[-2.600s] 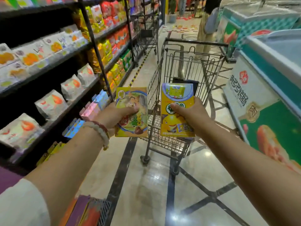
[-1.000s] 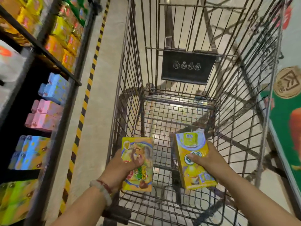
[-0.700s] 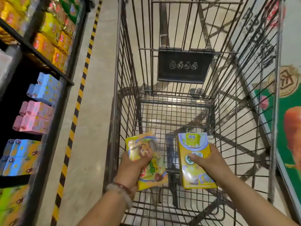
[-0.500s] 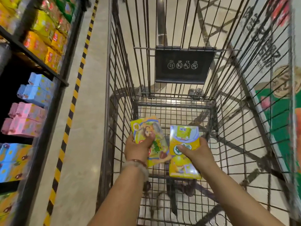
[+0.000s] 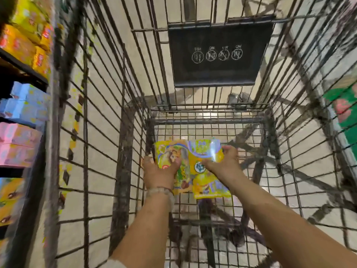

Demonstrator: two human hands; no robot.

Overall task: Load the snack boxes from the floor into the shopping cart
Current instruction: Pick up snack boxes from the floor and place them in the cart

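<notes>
Placing step: left hand (image 5: 158, 172) grips the cartoon box (image 5: 173, 161), right hand (image 5: 225, 163) the yellow box (image 5: 204, 178), side by side low in the cart (image 5: 123, 151). Next, probably: set flat on cart floor, let go.

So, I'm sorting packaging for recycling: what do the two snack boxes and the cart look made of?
Both snack boxes look like printed cardboard, possibly glossy: flat faces, straight edges, a pale sheen on the right one. The cart looks like dull, dark metal wire, a thin welded grid.

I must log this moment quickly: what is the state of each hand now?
Left hand: grips the lion snack box, low inside the shopping cart.
Right hand: grips the yellow snack box beside it.
</notes>
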